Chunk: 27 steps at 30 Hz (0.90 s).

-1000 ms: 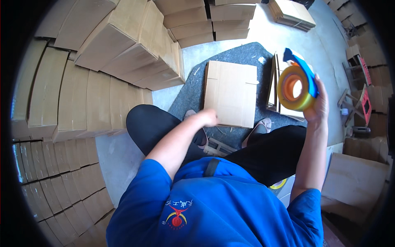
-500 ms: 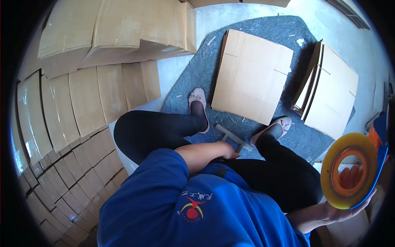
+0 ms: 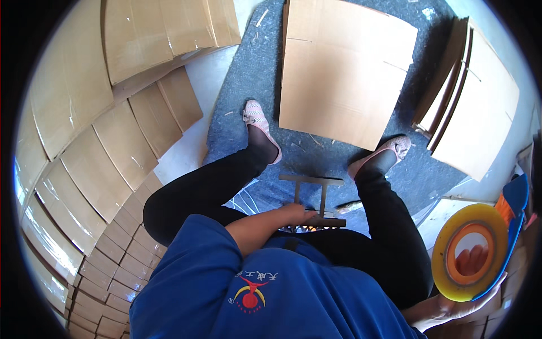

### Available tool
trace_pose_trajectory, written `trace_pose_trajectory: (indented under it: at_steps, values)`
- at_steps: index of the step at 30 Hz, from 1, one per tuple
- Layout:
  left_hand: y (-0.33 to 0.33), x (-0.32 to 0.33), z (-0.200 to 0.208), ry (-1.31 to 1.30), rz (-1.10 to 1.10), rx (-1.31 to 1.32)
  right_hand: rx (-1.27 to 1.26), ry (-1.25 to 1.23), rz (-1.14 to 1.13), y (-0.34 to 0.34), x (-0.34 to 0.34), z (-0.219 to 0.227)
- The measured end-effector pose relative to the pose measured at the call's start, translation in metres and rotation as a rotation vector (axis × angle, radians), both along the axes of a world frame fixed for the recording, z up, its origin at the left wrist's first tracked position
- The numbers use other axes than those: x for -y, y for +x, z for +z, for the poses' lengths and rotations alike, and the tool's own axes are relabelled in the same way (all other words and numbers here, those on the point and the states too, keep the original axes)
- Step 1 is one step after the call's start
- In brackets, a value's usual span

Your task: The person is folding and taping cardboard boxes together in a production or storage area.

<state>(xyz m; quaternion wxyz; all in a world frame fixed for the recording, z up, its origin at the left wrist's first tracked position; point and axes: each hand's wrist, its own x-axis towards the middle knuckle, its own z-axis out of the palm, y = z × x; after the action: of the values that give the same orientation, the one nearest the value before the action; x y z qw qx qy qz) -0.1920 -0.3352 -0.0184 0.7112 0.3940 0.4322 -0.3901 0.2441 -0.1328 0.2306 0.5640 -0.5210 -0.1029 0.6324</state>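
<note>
My left hand (image 3: 296, 214) reaches down between my legs. Its fingers are closed at the edge of a small dark metal-framed stool (image 3: 323, 198), which is partly hidden by my body. Off to the right, my right hand (image 3: 484, 291) grips a blue and orange tape dispenser (image 3: 516, 199) from below. A large yellow tape roll (image 3: 443, 265) with an orange core sits on it, and some of my fingertips show through the core. Ahead of my feet lies a stack of flat cardboard boxes (image 3: 344, 73).
A second, leaning stack of flattened boxes (image 3: 477, 101) stands at the right. Closed, taped cartons (image 3: 113, 147) are piled along the left side. Under my feet spreads a dark blue-grey mat (image 3: 237, 130) with scraps on it, over a pale floor (image 3: 206, 85).
The view has shifted, so the flat boxes now appear higher. More of the stool shows beside my left hand. My right hand still holds the tape dispenser.
</note>
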Motion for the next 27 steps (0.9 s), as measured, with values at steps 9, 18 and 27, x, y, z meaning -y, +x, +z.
trace_pose_trajectory:
  at_steps: [9, 18, 27]
  values:
    - [-0.017, 0.049, -0.037, 0.066, -0.165, 0.138, -0.04, 0.113, 0.013, -0.078, 0.061, 0.012]
    - [0.008, 0.023, 0.004, 0.426, -0.461, 0.272, -0.141, 0.44, 0.09, -0.088, 0.138, 0.043]
    - [0.015, 0.029, 0.001, 0.553, -0.667, 0.393, 0.019, 0.297, -0.215, -0.125, 0.093, 0.033]
